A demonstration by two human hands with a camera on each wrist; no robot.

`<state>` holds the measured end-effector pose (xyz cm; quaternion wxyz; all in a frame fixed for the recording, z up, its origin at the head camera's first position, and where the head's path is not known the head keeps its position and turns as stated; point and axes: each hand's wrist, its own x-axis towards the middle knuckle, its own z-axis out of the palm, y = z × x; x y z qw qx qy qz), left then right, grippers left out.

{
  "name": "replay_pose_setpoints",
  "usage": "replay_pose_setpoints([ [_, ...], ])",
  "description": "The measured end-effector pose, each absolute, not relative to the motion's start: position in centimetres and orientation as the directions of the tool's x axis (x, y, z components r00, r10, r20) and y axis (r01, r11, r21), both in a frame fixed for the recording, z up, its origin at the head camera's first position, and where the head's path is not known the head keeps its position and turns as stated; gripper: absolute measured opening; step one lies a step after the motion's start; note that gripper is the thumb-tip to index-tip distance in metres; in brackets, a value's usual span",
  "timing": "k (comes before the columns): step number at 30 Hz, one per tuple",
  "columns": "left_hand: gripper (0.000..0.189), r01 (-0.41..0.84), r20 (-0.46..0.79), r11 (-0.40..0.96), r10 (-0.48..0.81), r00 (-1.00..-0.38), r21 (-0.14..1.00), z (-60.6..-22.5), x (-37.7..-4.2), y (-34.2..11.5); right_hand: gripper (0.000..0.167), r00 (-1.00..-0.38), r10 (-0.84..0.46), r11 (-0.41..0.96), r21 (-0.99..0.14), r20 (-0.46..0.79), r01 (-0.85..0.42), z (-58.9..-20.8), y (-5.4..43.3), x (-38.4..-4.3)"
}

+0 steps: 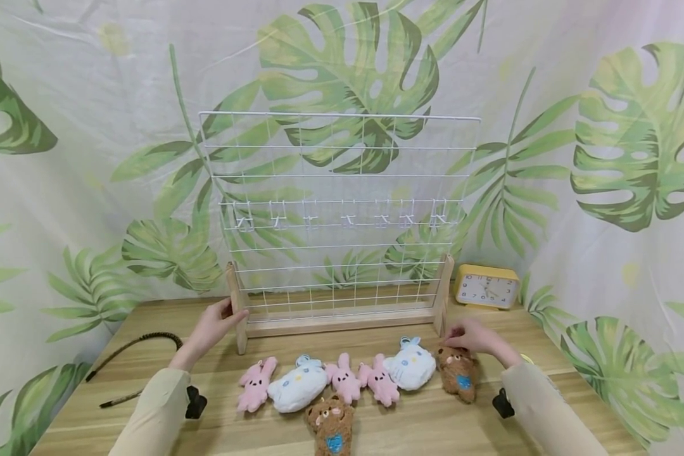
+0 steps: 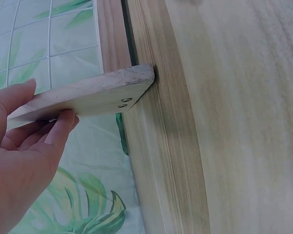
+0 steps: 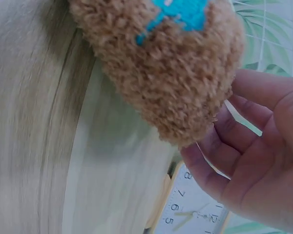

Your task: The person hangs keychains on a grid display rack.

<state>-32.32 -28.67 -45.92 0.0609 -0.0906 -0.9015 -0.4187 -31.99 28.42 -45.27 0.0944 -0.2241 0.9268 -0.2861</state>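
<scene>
My left hand (image 1: 212, 326) grips the left wooden post (image 1: 237, 304) of a white wire grid rack (image 1: 348, 248); in the left wrist view, the thumb lies along one side of the post (image 2: 93, 90) and the fingers curl against the other. At the rack's right foot, my right hand (image 1: 476, 335) pinches the head end of a brown bear plush (image 1: 458, 375) with a blue patch. The right wrist view has the bear's fuzzy body (image 3: 171, 78) large, with fingers (image 3: 205, 170) at its edge. Several white hooks (image 1: 349, 220) hang in a row on the grid.
Before the rack lie pink rabbit plushes (image 1: 257, 384), white cat plushes (image 1: 299, 386) and a second brown bear (image 1: 332, 425). A yellow alarm clock (image 1: 486, 287) stands at the back right. On the left is a dark headband (image 1: 148, 335). A leaf-print curtain (image 1: 80, 190) hangs behind the table.
</scene>
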Motion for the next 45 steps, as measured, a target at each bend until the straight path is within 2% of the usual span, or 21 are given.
replay_pose_setpoints([
  [9,0.039,0.217,0.185,0.609,0.116,-0.976,0.763,-45.9,-32.1,-28.9,0.012,-0.891,-0.445,0.711,-0.569,0.089,-0.412,-43.5,29.1,-30.4],
  [14,0.048,0.214,0.179,0.619,0.118,-0.977,0.756,-45.8,-31.9,-28.9,0.011,-0.913,-0.383,0.744,-0.538,0.144,-0.397,-41.9,29.0,-29.3],
  [17,0.051,0.214,0.18,0.623,0.118,-0.976,0.752,-45.8,-31.8,-28.8,0.008,-0.91,-0.351,0.763,-0.497,0.219,-0.414,-40.9,28.9,-29.0],
  [22,0.054,0.215,0.182,0.621,0.117,-0.976,0.754,-46.1,-31.8,-29.0,0.007,-0.89,-0.302,0.783,-0.444,0.341,-0.436,-38.9,28.7,-29.1],
  [29,0.051,0.213,0.177,0.61,0.119,-0.977,0.764,-46.4,-31.8,-28.9,0.009,-0.847,-0.242,0.76,-0.451,0.473,-0.469,-35.5,28.2,-29.3],
  [40,0.044,0.22,0.19,0.617,0.115,-0.975,0.755,-46.6,-31.8,-28.8,0.013,-0.785,-0.211,0.755,-0.414,0.582,-0.509,-29.1,26.7,-30.5],
  [45,0.045,0.235,0.21,0.607,0.114,-0.971,0.759,-46.6,-32.0,-28.7,0.016,-0.782,-0.203,0.759,-0.41,0.59,-0.506,-27.0,26.1,-31.2],
])
